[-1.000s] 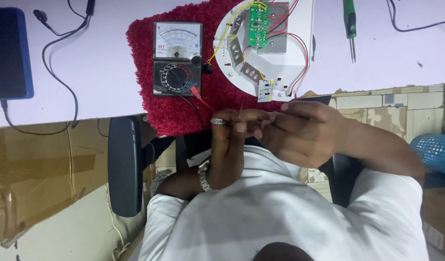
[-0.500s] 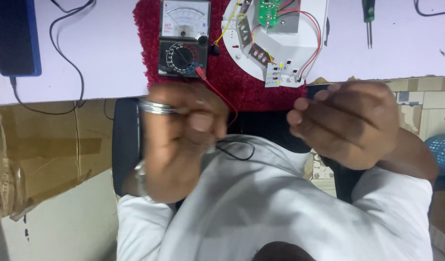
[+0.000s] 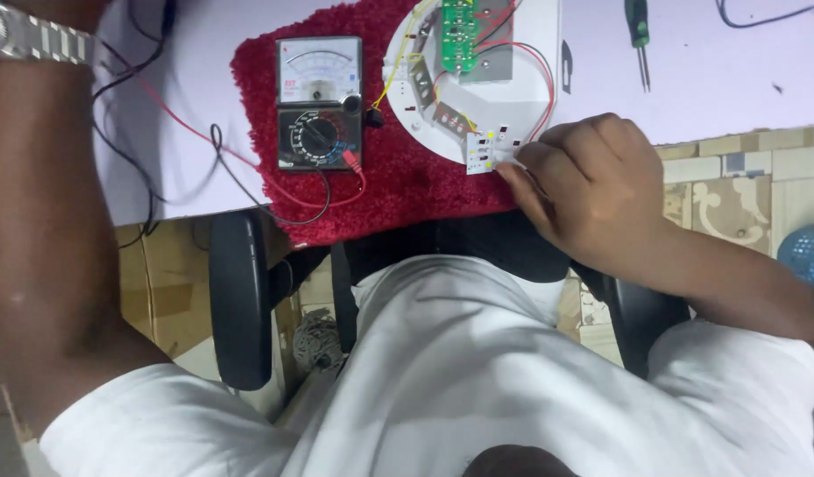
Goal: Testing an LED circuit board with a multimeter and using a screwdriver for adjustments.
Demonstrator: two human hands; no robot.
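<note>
My right hand (image 3: 593, 190) rests at the table's near edge, its fingertips pinching a small white LED board (image 3: 485, 150) that hangs by wires from a round white lamp housing (image 3: 478, 79). A green circuit board (image 3: 464, 31) sits inside the housing. An analog multimeter (image 3: 319, 102) lies on a red fluffy mat (image 3: 398, 190), with red and black probe leads (image 3: 248, 168) running up to the left. My left forearm (image 3: 45, 221) rises along the left edge, a metal watch (image 3: 36, 35) on the wrist. The left hand itself is cut off by the frame's top.
A green-handled screwdriver (image 3: 638, 35) lies on the white table (image 3: 716, 79) to the right. Black chair armrests (image 3: 239, 300) flank my lap. A tiled floor and a blue basket (image 3: 809, 256) are at the right.
My left hand rose up and left out of the frame, taking the probe leads with it. My right hand moved from my lap up to the LED board at the table edge.
</note>
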